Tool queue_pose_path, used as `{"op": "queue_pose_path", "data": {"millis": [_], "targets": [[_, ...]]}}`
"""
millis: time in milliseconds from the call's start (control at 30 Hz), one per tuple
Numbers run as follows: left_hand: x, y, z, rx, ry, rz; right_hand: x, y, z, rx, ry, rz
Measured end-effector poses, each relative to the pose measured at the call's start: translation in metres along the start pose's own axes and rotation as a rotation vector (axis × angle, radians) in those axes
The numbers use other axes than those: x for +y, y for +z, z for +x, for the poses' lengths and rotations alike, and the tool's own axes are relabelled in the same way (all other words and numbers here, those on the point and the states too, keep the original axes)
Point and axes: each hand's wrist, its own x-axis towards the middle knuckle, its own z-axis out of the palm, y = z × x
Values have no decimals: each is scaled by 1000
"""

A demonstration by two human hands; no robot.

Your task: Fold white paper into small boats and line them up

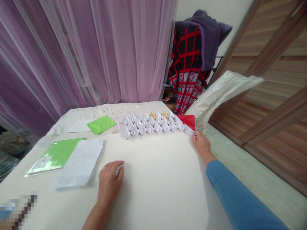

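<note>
My right hand [201,145] reaches to the table's far right corner, with its thumb and fingers closed on the edge of a white folded-paper boat [189,130]. That boat stands at the right end of several rows of similar white paper boats [150,127]. Two yellow paper boats, one of them the left one [153,115], sit in the back rows. My left hand [110,179] rests on the table at the near middle, loosely curled, thumb a little apart from the index finger, apparently holding nothing. Beside it lies a stack of white paper sheets [79,164].
Green paper in a clear sleeve [59,153] lies left of the stack. Farther back are a green sheet [102,124] and a white sheet [80,126]. Red paper [188,121] lies behind the right-end boats. A translucent plastic bag [216,91] stands beyond the table's right edge.
</note>
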Motion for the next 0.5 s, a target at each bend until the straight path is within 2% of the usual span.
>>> {"op": "queue_pose_path", "data": {"millis": [200, 500], "targets": [[0, 0, 0, 8, 1, 9, -2, -1, -1, 2, 9, 23], [-2, 2, -1, 21, 13, 7, -6, -7, -4, 11, 93, 37]]}}
